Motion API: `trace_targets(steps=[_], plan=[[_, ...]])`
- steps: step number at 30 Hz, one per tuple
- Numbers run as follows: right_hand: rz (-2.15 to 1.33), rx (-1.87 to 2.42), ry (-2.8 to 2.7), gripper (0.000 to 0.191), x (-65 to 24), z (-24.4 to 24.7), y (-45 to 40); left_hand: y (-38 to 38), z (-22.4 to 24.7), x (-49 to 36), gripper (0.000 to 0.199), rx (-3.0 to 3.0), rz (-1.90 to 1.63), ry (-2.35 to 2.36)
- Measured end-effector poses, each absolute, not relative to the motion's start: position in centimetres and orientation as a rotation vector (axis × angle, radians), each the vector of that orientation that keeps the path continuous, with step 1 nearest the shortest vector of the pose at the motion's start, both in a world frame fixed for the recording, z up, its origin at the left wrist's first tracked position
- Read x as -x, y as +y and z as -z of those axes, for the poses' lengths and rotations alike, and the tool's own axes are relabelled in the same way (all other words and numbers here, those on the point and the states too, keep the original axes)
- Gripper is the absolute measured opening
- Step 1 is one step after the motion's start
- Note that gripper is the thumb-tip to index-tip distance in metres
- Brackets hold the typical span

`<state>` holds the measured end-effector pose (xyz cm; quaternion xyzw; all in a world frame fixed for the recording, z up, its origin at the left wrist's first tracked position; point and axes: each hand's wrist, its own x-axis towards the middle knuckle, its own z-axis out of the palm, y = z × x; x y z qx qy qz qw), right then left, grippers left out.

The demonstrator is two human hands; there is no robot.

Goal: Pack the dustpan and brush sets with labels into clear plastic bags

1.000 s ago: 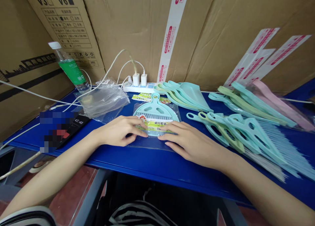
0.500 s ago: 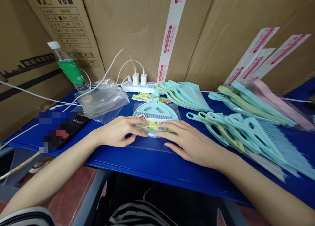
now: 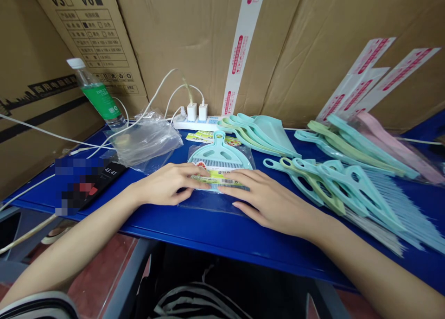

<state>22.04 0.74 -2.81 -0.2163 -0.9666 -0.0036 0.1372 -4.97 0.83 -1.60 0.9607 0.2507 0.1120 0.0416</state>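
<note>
A light-blue dustpan with a small brush (image 3: 217, 148) lies in a clear plastic bag (image 3: 208, 201) in front of me. Across its lower part sits a yellow-green label card (image 3: 222, 174). My left hand (image 3: 170, 183) rests with its fingertips on the left end of the card, fingers apart. From the right, my right hand (image 3: 264, 194) lays spread fingers over the card's other end. Both hands press flat on the set without gripping it.
Brushes (image 3: 347, 180) and dustpans (image 3: 267, 131) are piled right; bagged sets (image 3: 368, 143) lie behind. More label cards (image 3: 200, 137) sit beyond the set. Left are plastic bags (image 3: 149, 140), a bottle (image 3: 100, 101) and a phone (image 3: 100, 180). A power strip (image 3: 212, 120) stands by the cardboard.
The fingers of my right hand have shifted slightly left over the label card, covering a little more of its print. Everything else looks the same.
</note>
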Motion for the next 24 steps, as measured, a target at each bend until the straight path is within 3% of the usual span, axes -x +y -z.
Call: trace_targets(steps=[24], plan=[[0.128,0.652,-2.755,0.030,-22.20,2.91,0.98,0.77,1.53,4.97,0.038,-2.969,-0.445,0.930]])
